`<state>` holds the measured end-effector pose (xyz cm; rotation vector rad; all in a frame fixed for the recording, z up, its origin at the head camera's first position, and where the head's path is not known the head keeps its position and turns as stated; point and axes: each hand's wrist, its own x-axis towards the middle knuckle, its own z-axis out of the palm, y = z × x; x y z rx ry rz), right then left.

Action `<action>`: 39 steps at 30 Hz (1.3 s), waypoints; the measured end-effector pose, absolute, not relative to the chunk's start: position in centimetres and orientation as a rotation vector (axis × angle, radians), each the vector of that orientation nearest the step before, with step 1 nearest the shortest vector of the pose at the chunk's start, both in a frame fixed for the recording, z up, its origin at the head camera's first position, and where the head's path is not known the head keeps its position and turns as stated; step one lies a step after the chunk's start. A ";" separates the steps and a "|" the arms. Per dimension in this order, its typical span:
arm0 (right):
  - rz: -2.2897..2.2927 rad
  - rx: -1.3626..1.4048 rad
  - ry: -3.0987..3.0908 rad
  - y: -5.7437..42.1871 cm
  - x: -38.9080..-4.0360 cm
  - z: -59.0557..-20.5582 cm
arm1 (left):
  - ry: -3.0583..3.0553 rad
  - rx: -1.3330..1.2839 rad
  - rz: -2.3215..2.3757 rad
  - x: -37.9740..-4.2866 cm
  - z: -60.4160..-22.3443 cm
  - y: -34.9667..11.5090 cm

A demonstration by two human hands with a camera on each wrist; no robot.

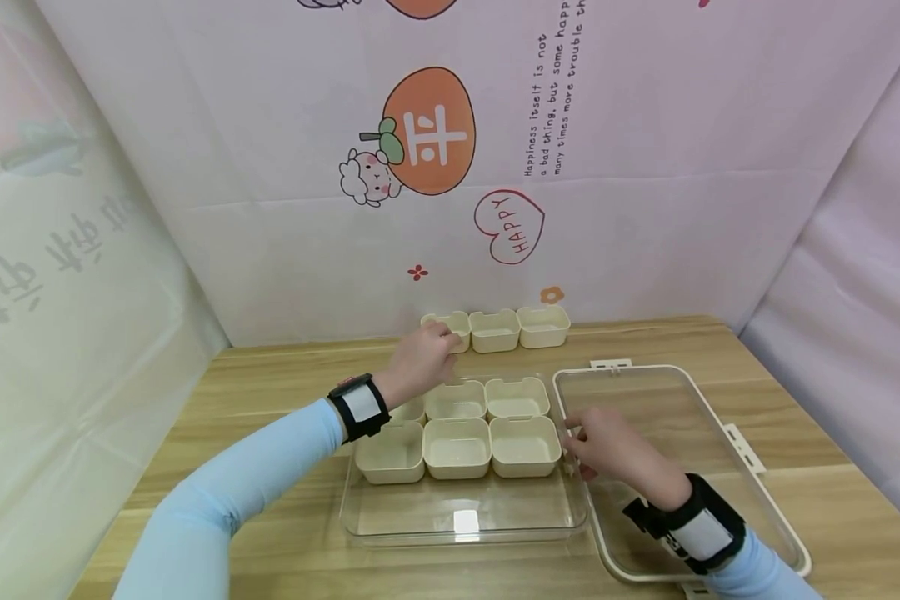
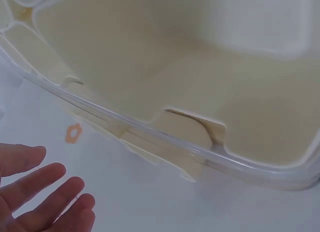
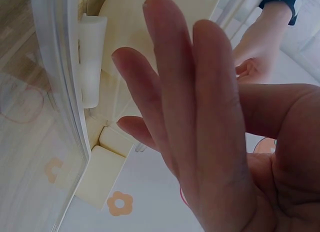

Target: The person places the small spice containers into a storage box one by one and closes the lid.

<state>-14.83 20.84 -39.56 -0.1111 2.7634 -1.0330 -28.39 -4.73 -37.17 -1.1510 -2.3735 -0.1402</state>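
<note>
My left hand (image 1: 422,360) reaches over the clear plastic box (image 1: 397,533), close in front of the leftmost of three small cream bins (image 1: 543,327) at the back. Its fingers (image 2: 37,179) look relaxed and apart in the left wrist view, holding nothing. Inside the box several more cream bins (image 1: 526,450) stand in two rows, the back left ones partly hidden by my left forearm. Beside the box's right wall is my right hand (image 1: 611,440), over the edge of the clear lid (image 1: 682,400). Straight fingers (image 3: 172,87) fill much of the right wrist view, without any grip.
The lid lies to the right of the box, with white clips (image 1: 744,450) along its frame. Everything stands on a wood-grain table (image 1: 270,517). A printed cloth (image 1: 285,258) hangs upright behind the back bins, and more cloth hangs at both sides.
</note>
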 end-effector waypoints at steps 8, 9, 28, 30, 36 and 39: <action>-1.017 -0.117 2.773 20.9 -14.9 -39.6 | -2.430 -1.129 -0.076 -30.1 -37.3 -4.7; -1.018 -0.117 2.772 20.9 -14.9 -39.6 | -2.443 -1.125 -0.062 -30.3 -37.4 -4.7; -1.051 -0.104 2.748 21.0 -14.8 -39.5 | -2.709 -1.022 0.093 -33.7 -38.2 -4.0; -1.055 -0.108 2.747 21.0 -14.8 -39.5 | -2.714 -1.011 0.127 -34.1 -38.4 -4.0; -1.037 -0.119 2.757 20.9 -14.9 -39.4 | -2.741 -1.013 0.172 -34.9 -38.9 -4.2; -1.030 -0.116 2.762 20.8 -14.9 -39.4 | -2.726 -1.019 0.177 -35.1 -39.0 -4.2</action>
